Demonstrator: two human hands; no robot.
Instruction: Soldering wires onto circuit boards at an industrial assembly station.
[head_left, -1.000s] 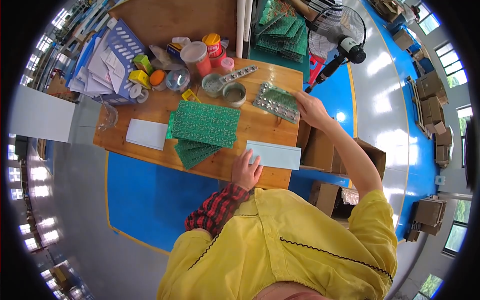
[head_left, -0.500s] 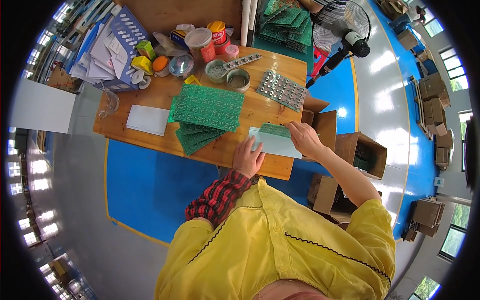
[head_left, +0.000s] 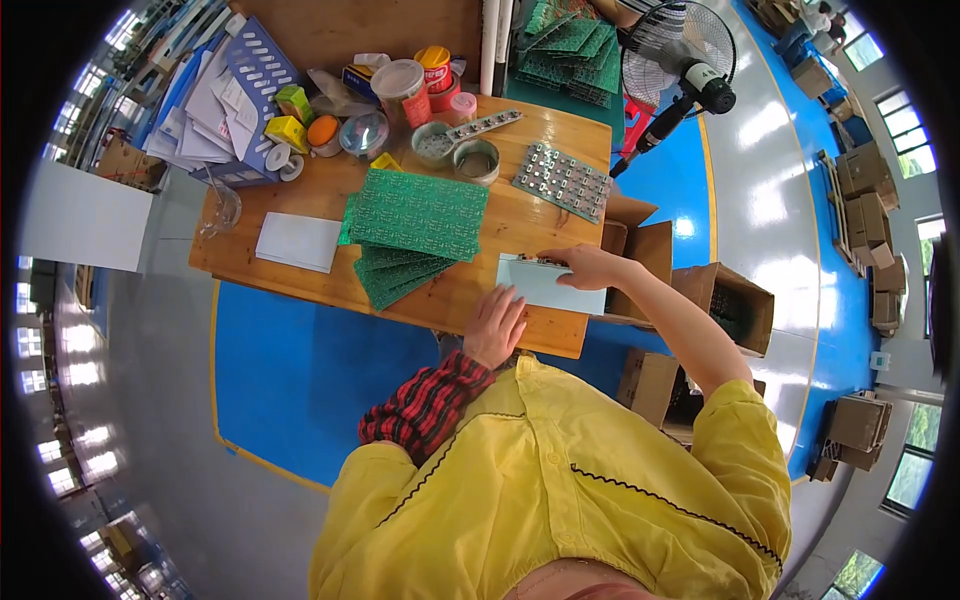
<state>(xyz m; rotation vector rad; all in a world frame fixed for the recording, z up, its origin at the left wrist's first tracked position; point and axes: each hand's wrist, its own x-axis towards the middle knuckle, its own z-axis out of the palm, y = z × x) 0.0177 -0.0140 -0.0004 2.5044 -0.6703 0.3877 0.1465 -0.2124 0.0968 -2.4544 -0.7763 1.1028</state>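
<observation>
Resting near the surface's front edge, the bare left hand (head_left: 492, 330) has its fingers loosely spread, gripping nothing, its tips at the left end of a pale blue rectangular panel (head_left: 560, 293). The bare right hand (head_left: 590, 268) curls its fingers nearly together at a narrow dark strip (head_left: 532, 260) along the panel's far edge; whether they pinch it or only press, I cannot tell. Panel and strip lie by the front right corner of the varnished brown wooden table (head_left: 530, 232).

For good control, light, even pressure from the left fingertips should stop the panel sliding, with the strip best set square to the far edge. The panel's right end seems to reach slightly past the surface's right edge, so bearing down there could tip it. Bare wood lies beyond the panel, between a fanned stack of green circuit boards (head_left: 420, 215) and 1 green board studded with silver parts (head_left: 563, 182) near the right edge; the right hand has most room there.
</observation>
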